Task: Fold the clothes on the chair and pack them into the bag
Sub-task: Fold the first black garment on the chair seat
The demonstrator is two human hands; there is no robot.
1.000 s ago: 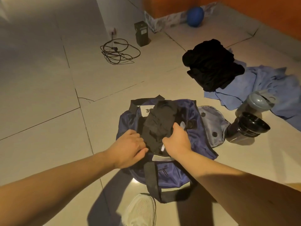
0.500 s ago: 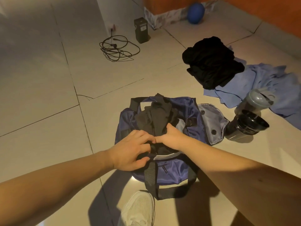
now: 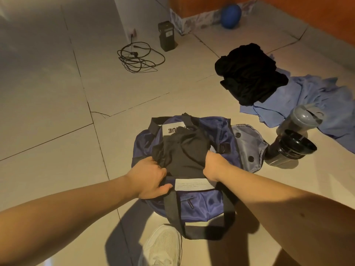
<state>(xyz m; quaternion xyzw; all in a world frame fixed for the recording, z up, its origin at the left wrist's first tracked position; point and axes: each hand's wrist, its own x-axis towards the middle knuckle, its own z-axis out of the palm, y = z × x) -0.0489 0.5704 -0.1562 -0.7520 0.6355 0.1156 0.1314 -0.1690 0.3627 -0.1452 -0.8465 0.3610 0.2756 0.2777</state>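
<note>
A navy blue bag (image 3: pixel 201 204) with black straps lies open on the tiled floor in front of me. A dark folded garment (image 3: pixel 184 150) sits in its opening. My left hand (image 3: pixel 148 179) grips the bag's near left rim beside the garment. My right hand (image 3: pixel 215 166) holds the garment's right side, its fingers tucked down into the bag and hidden. A black garment (image 3: pixel 249 73) lies crumpled on a light blue one (image 3: pixel 317 96) on the floor at the right.
Two shaker bottles, a dark one (image 3: pixel 290 148) and a grey-lidded one (image 3: pixel 301 120), stand right of the bag. A coiled black cable (image 3: pixel 138 56), a black box (image 3: pixel 166 35) and a blue ball (image 3: pixel 230 16) lie farther back. My white shoe (image 3: pixel 163 246) is just below the bag.
My hands have moved apart from the middle of the opening to either side of the garment, and the garment now lies lower and flatter in the bag.
</note>
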